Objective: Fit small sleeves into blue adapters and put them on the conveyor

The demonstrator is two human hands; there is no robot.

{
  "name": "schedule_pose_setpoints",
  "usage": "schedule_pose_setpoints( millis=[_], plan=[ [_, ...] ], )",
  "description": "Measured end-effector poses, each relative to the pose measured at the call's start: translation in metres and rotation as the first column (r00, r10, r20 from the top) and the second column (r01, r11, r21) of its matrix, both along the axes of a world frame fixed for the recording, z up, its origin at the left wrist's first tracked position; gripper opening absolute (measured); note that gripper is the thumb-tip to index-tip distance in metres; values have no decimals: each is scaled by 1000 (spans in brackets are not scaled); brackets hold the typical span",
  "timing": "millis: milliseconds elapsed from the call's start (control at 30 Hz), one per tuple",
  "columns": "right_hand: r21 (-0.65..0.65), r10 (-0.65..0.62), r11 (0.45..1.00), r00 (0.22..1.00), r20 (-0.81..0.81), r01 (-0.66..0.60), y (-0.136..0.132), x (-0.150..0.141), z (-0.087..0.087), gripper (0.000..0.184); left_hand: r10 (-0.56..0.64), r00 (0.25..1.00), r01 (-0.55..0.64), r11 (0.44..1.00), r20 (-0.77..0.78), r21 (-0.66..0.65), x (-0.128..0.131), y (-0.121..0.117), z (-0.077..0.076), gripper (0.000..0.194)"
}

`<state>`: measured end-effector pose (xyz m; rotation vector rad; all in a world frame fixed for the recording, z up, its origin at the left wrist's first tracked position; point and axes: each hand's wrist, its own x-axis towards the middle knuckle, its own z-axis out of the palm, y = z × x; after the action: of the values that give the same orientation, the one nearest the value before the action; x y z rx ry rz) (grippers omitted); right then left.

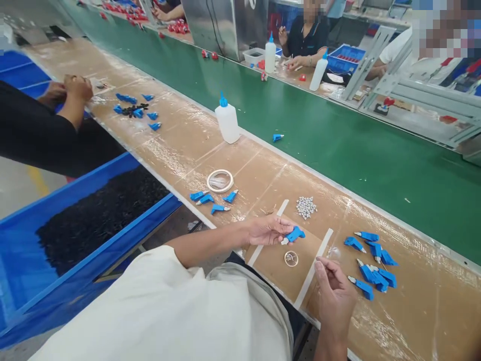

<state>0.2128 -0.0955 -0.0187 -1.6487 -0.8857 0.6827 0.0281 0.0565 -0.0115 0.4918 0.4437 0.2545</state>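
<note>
My left hand (pixel 266 231) pinches a small blue plastic part (pixel 295 233) with a whitish tip over the workbench. Opposite it, my right hand (pixel 337 287) has thumb and forefinger pressed together; anything between them is too small to make out. On the bench below lies a small round ring-like dish (pixel 291 258), between two white tape strips (pixel 314 269). Just right of my right hand, several similar blue parts (pixel 377 275) lie in a loose group. Beyond my left hand is a pile of tiny grey pieces (pixel 306 207).
A tape roll (pixel 220 181) lies left, near several more blue parts (pixel 212 209). A white squeeze bottle (pixel 227 123) stands by the green conveyor belt (pixel 338 145). At left are a blue bin (pixel 90 215) of black pieces and a co-worker's hands (pixel 75 90).
</note>
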Motion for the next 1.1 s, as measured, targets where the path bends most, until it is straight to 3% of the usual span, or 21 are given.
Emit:
schedule_pose_setpoints(
  millis=[100, 333, 533, 667, 800, 900, 1000, 1100],
  plan=[
    [11, -38, 999, 999, -33, 39, 3, -5, 14, 36, 68, 996, -68, 998, 60, 2, -5, -9, 6, 37],
    [155, 199, 964, 973, 119, -216, 1, -46, 44, 33, 282, 950, -302, 938, 131, 170, -3, -39, 39, 53],
    [337, 109, 921, 961, 255, -194, -3, -55, 42, 32, 490, 852, -523, 796, 183, 305, 2, -69, 46, 57],
    [377, 81, 902, 940, 330, -211, -12, -53, 33, 28, 528, 832, -554, 778, 171, 294, 6, -86, 39, 59],
    [382, 53, 886, 876, 479, -262, -21, -45, 32, 22, 494, 858, -513, 808, 141, 288, 2, -98, 37, 64],
    [333, 92, 848, 734, 673, -411, -22, -33, 42, 16, 409, 910, -405, 834, 72, 376, -6, -97, 34, 66],
    [209, 222, 777, 569, 792, -594, -18, -24, 54, 21, 183, 981, -139, 898, -66, 417, -11, -84, 27, 62],
    [126, 348, 707, 498, 794, -696, -13, -21, 62, 29, -127, 972, 192, 915, -199, 354, -12, -70, 21, 48]
  ],
)
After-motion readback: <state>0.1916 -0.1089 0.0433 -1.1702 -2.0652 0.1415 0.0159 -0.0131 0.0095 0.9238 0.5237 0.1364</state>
